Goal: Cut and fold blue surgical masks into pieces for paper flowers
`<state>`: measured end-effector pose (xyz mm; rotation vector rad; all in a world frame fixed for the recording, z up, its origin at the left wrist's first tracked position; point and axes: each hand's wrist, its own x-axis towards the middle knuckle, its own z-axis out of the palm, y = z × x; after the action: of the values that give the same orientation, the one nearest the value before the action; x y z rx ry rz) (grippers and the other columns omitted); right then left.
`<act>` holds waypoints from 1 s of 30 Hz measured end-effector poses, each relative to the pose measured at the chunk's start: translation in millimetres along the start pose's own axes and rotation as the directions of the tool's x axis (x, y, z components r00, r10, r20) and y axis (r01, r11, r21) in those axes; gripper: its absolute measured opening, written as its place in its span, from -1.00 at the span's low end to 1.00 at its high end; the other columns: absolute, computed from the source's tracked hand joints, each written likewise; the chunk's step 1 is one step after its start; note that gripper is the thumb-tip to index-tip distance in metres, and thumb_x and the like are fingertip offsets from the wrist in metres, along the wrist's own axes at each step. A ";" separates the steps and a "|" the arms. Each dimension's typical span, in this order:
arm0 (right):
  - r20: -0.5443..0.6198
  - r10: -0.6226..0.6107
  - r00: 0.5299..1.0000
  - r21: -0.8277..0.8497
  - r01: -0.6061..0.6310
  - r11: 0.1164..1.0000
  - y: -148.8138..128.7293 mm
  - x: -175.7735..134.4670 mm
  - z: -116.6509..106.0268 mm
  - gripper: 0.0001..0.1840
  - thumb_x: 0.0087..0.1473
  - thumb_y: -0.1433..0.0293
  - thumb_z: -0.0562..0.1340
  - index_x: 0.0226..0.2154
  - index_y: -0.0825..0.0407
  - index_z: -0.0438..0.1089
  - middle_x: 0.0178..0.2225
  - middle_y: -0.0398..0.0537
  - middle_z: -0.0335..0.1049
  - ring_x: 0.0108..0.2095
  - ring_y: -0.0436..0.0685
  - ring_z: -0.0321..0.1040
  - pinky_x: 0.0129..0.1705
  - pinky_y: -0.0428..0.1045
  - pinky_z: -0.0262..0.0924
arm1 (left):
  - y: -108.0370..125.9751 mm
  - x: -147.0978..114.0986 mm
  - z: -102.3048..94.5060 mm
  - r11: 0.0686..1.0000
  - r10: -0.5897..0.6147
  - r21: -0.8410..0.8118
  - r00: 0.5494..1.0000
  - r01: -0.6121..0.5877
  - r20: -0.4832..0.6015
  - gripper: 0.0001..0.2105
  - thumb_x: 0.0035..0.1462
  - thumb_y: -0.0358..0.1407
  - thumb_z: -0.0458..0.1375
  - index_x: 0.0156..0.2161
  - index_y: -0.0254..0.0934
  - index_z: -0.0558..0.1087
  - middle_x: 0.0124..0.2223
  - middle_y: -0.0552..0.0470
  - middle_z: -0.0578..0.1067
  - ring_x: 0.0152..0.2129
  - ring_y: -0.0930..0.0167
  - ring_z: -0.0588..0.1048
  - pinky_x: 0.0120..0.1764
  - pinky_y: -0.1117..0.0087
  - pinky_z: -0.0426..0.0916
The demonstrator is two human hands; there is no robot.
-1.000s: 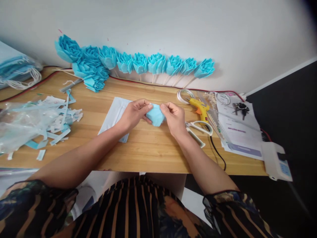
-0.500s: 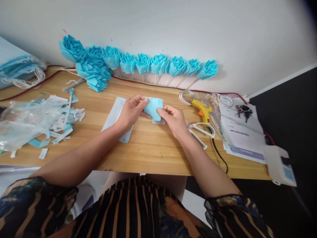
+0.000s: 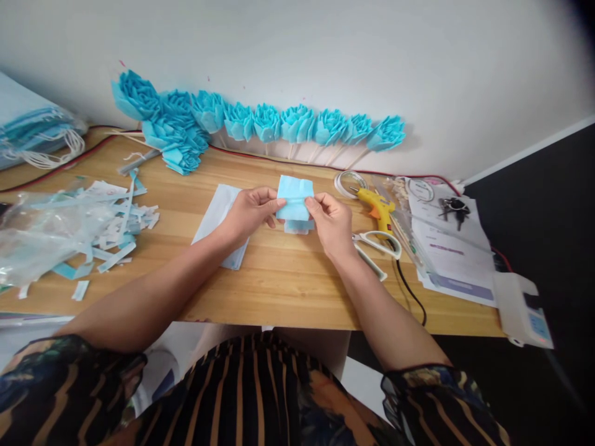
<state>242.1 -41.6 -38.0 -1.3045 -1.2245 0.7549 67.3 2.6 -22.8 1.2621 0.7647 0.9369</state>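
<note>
A small square of light blue fabric (image 3: 296,187), like face-mask material, is stretched between my two hands just above the table. My left hand (image 3: 255,210) pinches its left edge between thumb and fingers. On the right edge, my right hand (image 3: 330,220) pinches it the same way. A crease runs across the square between my thumbs. Below it, more blue pieces (image 3: 298,227) lie on the table, partly hidden by the square. Beside my left wrist, pale folded mask sheets (image 3: 216,214) lie partly under my forearm.
Blue fabric flowers (image 3: 297,124) on sticks lean along the wall. Scraps (image 3: 116,229) and a clear plastic bag (image 3: 41,229) cover the left side. Scissors (image 3: 388,243), a yellow glue gun (image 3: 379,207), a tape roll (image 3: 349,184), papers (image 3: 450,248) and keys (image 3: 455,207) lie right.
The blue square has turned and is now held flat and taut by both edges, its far part upright. My right hand has shifted slightly right, and the pieces below show more.
</note>
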 end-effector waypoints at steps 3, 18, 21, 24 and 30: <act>0.024 0.010 1.000 0.010 -0.010 1.000 2.2 1.9 -2.1 -0.72 0.09 0.17 0.29 -0.49 0.01 0.40 -0.55 -0.22 0.28 -0.51 -0.04 0.20 -0.45 -0.08 0.13 | -0.6 0.7 -1.6 1.000 0.021 0.002 1.000 -0.020 -0.009 -0.66 -0.11 -0.11 0.41 -0.47 -0.36 0.46 -0.54 0.04 0.49 -0.65 0.53 0.40 -0.56 0.52 0.34; 0.169 -0.017 0.986 0.111 -0.001 0.994 -3.4 -8.8 9.2 -0.71 0.11 0.13 0.29 -0.20 -0.04 0.52 -0.26 -0.12 0.54 -0.28 0.05 0.45 -0.19 0.01 0.41 | -2.5 -8.2 4.8 0.901 0.238 0.345 0.965 -0.263 0.114 -0.77 0.17 -0.19 0.16 -0.29 -0.32 0.56 -0.45 0.04 0.50 -0.55 0.52 0.38 -0.50 0.52 0.28; 0.125 0.028 0.992 0.142 -0.046 0.989 0.2 -6.0 8.0 -0.75 0.10 0.15 0.29 -0.30 -0.03 0.50 -0.36 -0.15 0.49 -0.33 0.05 0.43 -0.22 0.00 0.40 | -2.0 -9.0 3.5 0.898 0.235 0.345 0.961 -0.271 0.144 -0.75 0.20 -0.19 0.13 -0.21 -0.31 0.57 -0.43 0.03 0.51 -0.53 0.51 0.39 -0.48 0.51 0.29; 0.049 0.107 0.993 0.195 -0.114 0.974 -0.6 -3.8 7.3 -0.79 0.09 0.18 0.28 -0.41 -0.02 0.45 -0.46 -0.18 0.42 -0.43 0.03 0.37 -0.30 0.00 0.39 | -3.7 -5.3 0.6 0.934 0.232 0.281 0.973 -0.220 -0.010 -0.75 0.17 -0.17 0.18 -0.21 -0.34 0.55 -0.38 0.00 0.52 -0.51 0.50 0.40 -0.51 0.51 0.28; 0.094 0.160 0.983 0.238 -0.178 0.955 -6.6 -5.7 9.8 -0.78 0.02 0.18 0.31 -0.45 -0.02 0.43 -0.49 -0.18 0.39 -0.46 0.03 0.33 -0.34 0.00 0.38 | -8.6 1.4 -0.8 0.980 0.168 0.114 0.985 -0.162 -0.042 -0.60 0.04 -0.07 0.30 -0.11 -0.31 0.47 -0.24 -0.04 0.52 -0.38 0.45 0.45 -0.43 0.49 0.35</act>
<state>230.0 -45.3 -34.6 -1.1943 -1.0475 1.0523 68.6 3.8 -31.4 1.4191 0.7693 1.0770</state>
